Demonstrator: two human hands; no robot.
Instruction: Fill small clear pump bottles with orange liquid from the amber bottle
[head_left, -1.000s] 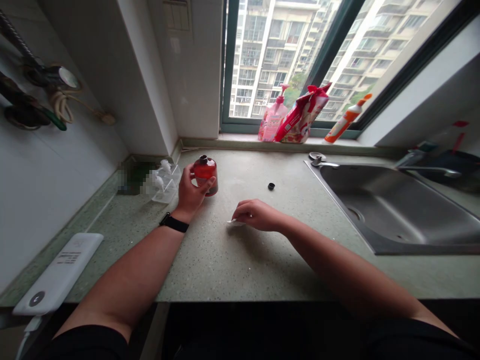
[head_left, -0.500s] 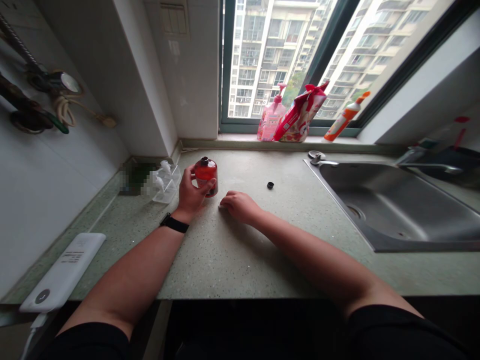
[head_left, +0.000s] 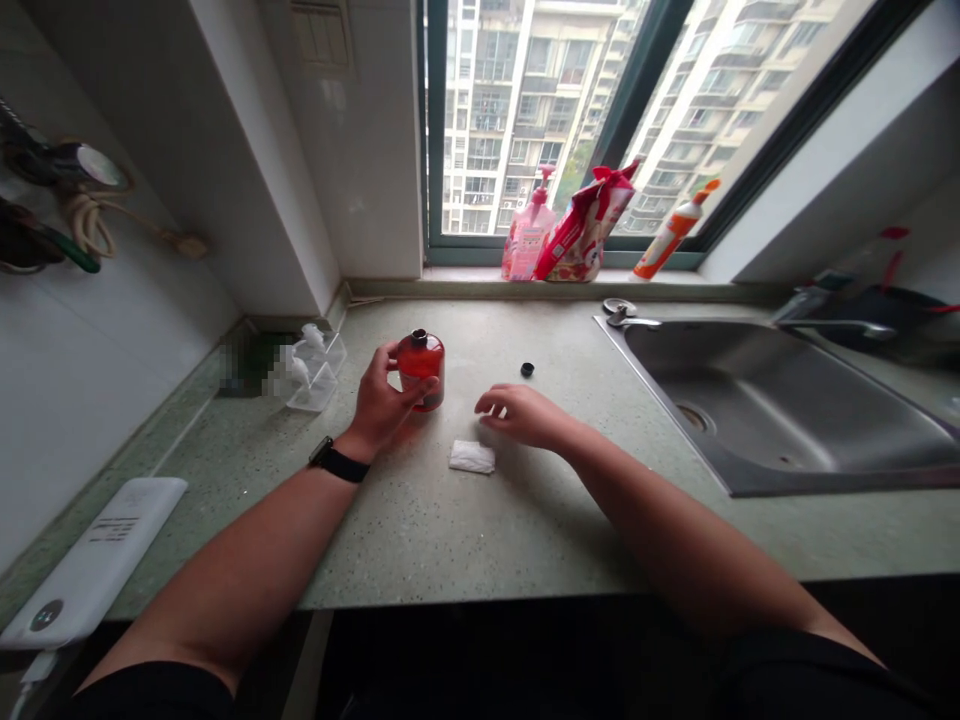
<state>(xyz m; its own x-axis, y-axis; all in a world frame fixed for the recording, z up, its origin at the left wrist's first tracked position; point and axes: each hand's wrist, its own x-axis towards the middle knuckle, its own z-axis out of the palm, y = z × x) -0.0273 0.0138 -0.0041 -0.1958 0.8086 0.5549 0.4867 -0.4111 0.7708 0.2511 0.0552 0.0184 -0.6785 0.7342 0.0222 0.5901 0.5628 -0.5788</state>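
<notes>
My left hand (head_left: pixel 382 400) is wrapped round a red transparent bottle (head_left: pixel 424 362), upright with its dark neck uncapped. A small black cap (head_left: pixel 527 369) lies on the counter to the right of the bottle. My right hand (head_left: pixel 517 412) hovers just above the counter, its fingers apart and holding nothing, between the bottle and the sink. Below and left of its fingertips, a folded white tissue (head_left: pixel 472 457) lies flat on the counter.
A clear plastic holder (head_left: pixel 315 375) stands at the back left, and a white power bank (head_left: pixel 97 555) lies on the left edge. At the right is a steel sink (head_left: pixel 817 400). A pink pump bottle (head_left: pixel 527 240), a red bag (head_left: pixel 585 230) and an orange bottle (head_left: pixel 675 235) line the sill.
The white tissue, mostly hidden under my right hand before, now lies in full view on the counter. My right hand has let go and moved right with its fingers spread. My left hand still holds the bottle.
</notes>
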